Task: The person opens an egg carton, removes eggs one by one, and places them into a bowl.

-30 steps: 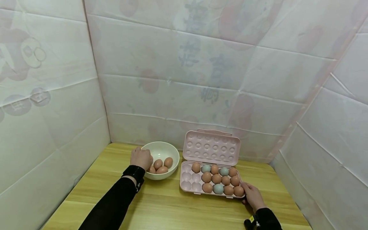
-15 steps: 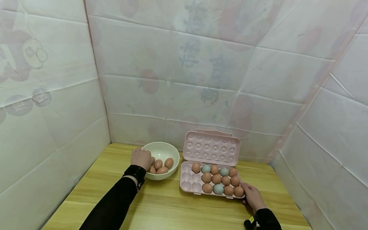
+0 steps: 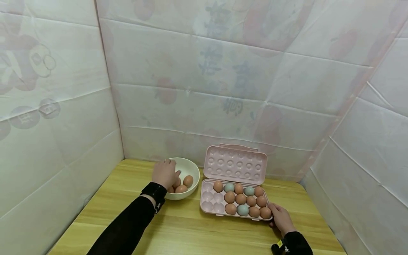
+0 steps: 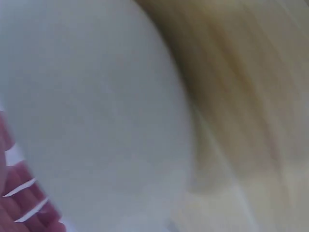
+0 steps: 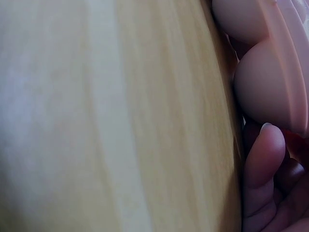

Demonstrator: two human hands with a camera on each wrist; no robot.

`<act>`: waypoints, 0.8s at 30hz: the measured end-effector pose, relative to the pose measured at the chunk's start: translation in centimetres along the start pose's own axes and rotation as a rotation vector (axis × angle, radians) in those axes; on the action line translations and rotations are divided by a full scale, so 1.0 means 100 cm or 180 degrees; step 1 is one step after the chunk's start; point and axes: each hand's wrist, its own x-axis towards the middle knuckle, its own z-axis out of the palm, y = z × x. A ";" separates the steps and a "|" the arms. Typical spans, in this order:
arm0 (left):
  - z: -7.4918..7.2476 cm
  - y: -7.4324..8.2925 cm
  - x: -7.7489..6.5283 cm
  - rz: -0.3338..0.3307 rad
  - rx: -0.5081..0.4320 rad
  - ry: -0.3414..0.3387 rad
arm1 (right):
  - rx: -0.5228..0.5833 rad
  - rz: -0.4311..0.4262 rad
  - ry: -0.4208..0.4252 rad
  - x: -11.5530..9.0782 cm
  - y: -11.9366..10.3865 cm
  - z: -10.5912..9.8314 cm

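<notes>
My left hand [image 3: 164, 173] reaches over the left rim of a cream-white bowl [image 3: 195, 170], its fingers down inside among several brown eggs [image 3: 188, 181]. In the left wrist view, the bowl's outer wall [image 4: 106, 121] fills much of the picture, and parted fingers [image 4: 26, 200] show beyond its rim. A pink plastic egg carton [image 3: 218, 207] lies open to the right, holding brown eggs and a few pale blue ones; several cups at its left end are bare. My right hand [image 3: 282, 217] grips the carton's front right corner, with the thumb [image 5: 264, 157] against the rounded cups' underside.
The carton's dimpled lid [image 3: 235, 163] stands raised at the back, near the white sheet wall [image 3: 191, 106]. Sheets also enclose both sides. Bowl and carton stand close together on the wood-grain table [image 3: 191, 230].
My left hand has shifted right, farther over the bowl, with its fingers coming apart above the eggs. The right hand stays at the carton's corner.
</notes>
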 end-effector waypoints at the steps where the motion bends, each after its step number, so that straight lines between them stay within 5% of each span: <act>1: -0.002 0.006 0.001 0.0078 -0.0088 0.0066 | 0.0003 0.0011 0.0006 0.000 0.000 0.000; 6: -0.006 0.043 0.006 0.0597 -0.0424 0.0245 | 0.0005 0.0030 0.0005 -0.002 -0.002 -0.001; 11: 0.005 0.078 0.009 0.1010 -0.0453 0.0232 | -0.0030 0.0018 -0.0001 0.001 -0.002 -0.001; 18: 0.029 0.118 0.004 0.1236 -0.0281 0.0006 | 0.0003 -0.0012 0.0008 0.004 0.005 -0.003; 24: 0.048 0.145 0.002 0.1445 -0.0110 0.0128 | 0.0013 -0.0015 0.0018 0.003 0.003 -0.001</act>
